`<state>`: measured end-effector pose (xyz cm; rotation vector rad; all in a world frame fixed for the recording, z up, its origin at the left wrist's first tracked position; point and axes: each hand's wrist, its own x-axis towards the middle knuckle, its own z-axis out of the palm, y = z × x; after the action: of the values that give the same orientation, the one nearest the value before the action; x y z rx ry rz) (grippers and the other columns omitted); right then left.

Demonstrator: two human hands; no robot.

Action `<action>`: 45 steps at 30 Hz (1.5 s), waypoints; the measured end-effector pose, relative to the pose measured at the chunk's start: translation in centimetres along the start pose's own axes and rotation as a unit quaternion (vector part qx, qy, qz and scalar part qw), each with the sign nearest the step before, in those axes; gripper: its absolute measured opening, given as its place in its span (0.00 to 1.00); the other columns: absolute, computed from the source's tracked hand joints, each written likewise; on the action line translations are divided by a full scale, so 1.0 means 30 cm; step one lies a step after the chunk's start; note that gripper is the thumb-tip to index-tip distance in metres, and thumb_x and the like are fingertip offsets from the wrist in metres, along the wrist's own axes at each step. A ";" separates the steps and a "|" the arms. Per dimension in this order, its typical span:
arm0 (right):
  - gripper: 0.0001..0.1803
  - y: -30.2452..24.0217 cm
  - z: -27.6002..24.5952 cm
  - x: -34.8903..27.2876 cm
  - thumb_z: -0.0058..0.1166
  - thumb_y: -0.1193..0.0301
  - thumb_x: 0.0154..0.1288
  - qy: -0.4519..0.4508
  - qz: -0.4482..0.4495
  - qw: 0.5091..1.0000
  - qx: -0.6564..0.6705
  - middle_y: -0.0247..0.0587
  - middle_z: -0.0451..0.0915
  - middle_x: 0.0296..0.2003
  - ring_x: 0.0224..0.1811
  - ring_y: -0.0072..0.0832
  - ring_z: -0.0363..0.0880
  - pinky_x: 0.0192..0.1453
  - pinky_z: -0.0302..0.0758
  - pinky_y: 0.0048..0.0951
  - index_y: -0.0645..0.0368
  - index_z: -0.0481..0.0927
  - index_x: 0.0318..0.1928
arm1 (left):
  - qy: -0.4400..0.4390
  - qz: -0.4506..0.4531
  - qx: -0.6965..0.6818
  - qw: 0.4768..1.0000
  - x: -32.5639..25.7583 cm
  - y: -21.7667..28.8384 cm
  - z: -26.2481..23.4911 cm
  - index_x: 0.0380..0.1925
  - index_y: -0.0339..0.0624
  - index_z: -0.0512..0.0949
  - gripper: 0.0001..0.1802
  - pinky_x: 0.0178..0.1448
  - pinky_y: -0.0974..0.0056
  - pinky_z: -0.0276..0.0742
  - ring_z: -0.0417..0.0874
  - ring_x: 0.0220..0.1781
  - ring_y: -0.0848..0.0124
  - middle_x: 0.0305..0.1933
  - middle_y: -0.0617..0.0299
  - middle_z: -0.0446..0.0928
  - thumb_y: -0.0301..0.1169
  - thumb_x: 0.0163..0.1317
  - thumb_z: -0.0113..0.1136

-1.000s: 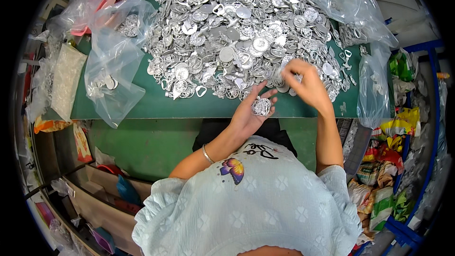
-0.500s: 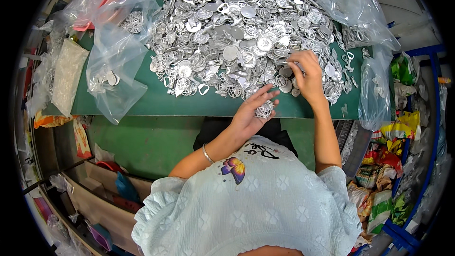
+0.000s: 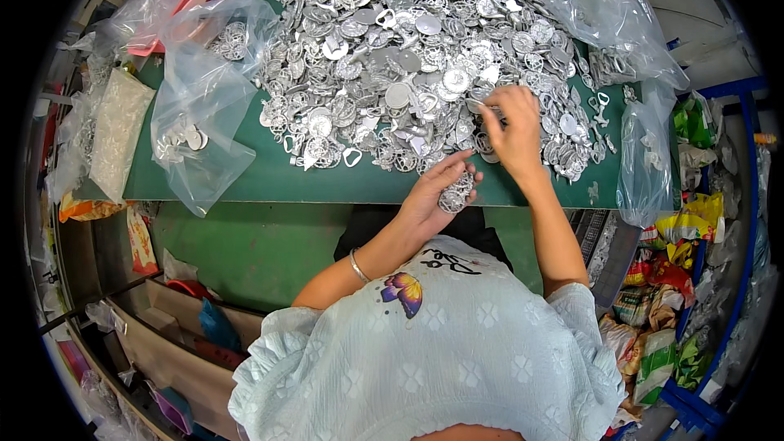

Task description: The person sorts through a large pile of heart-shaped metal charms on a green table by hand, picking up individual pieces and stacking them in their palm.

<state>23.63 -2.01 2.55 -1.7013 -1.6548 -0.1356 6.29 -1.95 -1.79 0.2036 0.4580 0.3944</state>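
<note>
A wide heap of silver metal pieces (image 3: 398, 95), mostly round medallions and openwork discs, covers the middle of the green table (image 3: 343, 188). At the table's front edge my left hand (image 3: 433, 193) is palm up, its fingers curled round a small stack of openwork metal discs (image 3: 456, 193). My right hand (image 3: 513, 126) is over the heap's near right part. Its thumb and fingertips are pinched on a flat metal piece (image 3: 474, 104), seen mostly edge-on; its exact kind is hard to make out.
Clear plastic bags with metal pieces lie at the left (image 3: 200, 106) and right (image 3: 645, 155) of the table. A packed translucent bag (image 3: 120, 135) sits at the far left. Colourful packages (image 3: 653, 294) fill a blue rack on the right. An open brown box (image 3: 171, 351) stands lower left.
My right hand has moved left across the heap, nearer my left hand. The fingers of my left hand have closed more around the discs, which have tilted up.
</note>
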 end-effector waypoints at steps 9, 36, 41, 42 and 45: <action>0.09 -0.020 -0.055 0.024 0.59 0.74 0.54 -0.064 0.040 0.997 0.016 0.38 0.78 0.32 0.37 0.32 0.73 0.44 0.69 0.33 0.63 0.78 0.37 | -0.035 0.013 -0.061 0.997 0.009 0.003 0.036 0.57 0.43 0.64 0.22 0.44 0.65 0.76 0.75 0.51 0.64 0.51 0.55 0.71 0.32 0.64 0.53; 0.05 0.080 -0.027 -0.015 0.57 0.75 0.53 -0.044 -0.007 0.999 -0.023 0.35 0.78 0.35 0.40 0.35 0.73 0.44 0.65 0.33 0.59 0.78 0.32 | -0.032 -0.018 -0.015 0.999 -0.003 -0.006 -0.021 0.58 0.40 0.65 0.22 0.48 0.63 0.75 0.76 0.47 0.68 0.50 0.57 0.72 0.32 0.65 0.50; 0.11 0.036 0.004 0.031 0.57 0.76 0.51 -0.019 0.005 0.999 0.026 0.35 0.78 0.39 0.44 0.35 0.72 0.51 0.64 0.34 0.58 0.78 0.38 | -0.033 -0.044 -0.023 0.998 -0.012 -0.006 -0.016 0.55 0.39 0.67 0.21 0.41 0.67 0.76 0.76 0.46 0.69 0.47 0.57 0.73 0.26 0.60 0.54; 0.12 0.024 0.029 0.047 0.57 0.76 0.51 -0.032 -0.029 0.999 -0.014 0.36 0.78 0.39 0.44 0.36 0.72 0.51 0.65 0.35 0.58 0.78 0.39 | -0.006 -0.043 0.000 0.999 -0.022 -0.001 0.009 0.53 0.39 0.68 0.20 0.41 0.67 0.76 0.76 0.46 0.69 0.47 0.56 0.73 0.26 0.61 0.54; 0.14 0.018 0.076 0.083 0.56 0.78 0.50 -0.056 -0.109 0.988 -0.090 0.36 0.79 0.39 0.44 0.37 0.73 0.52 0.65 0.38 0.58 0.78 0.41 | 0.010 -0.027 -0.016 0.999 -0.032 0.008 0.065 0.52 0.39 0.69 0.18 0.41 0.67 0.76 0.77 0.46 0.69 0.46 0.56 0.74 0.26 0.61 0.54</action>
<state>23.58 1.38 2.05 -1.6788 -1.9611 -0.3074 6.33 -2.35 0.36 0.1555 0.4745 0.3509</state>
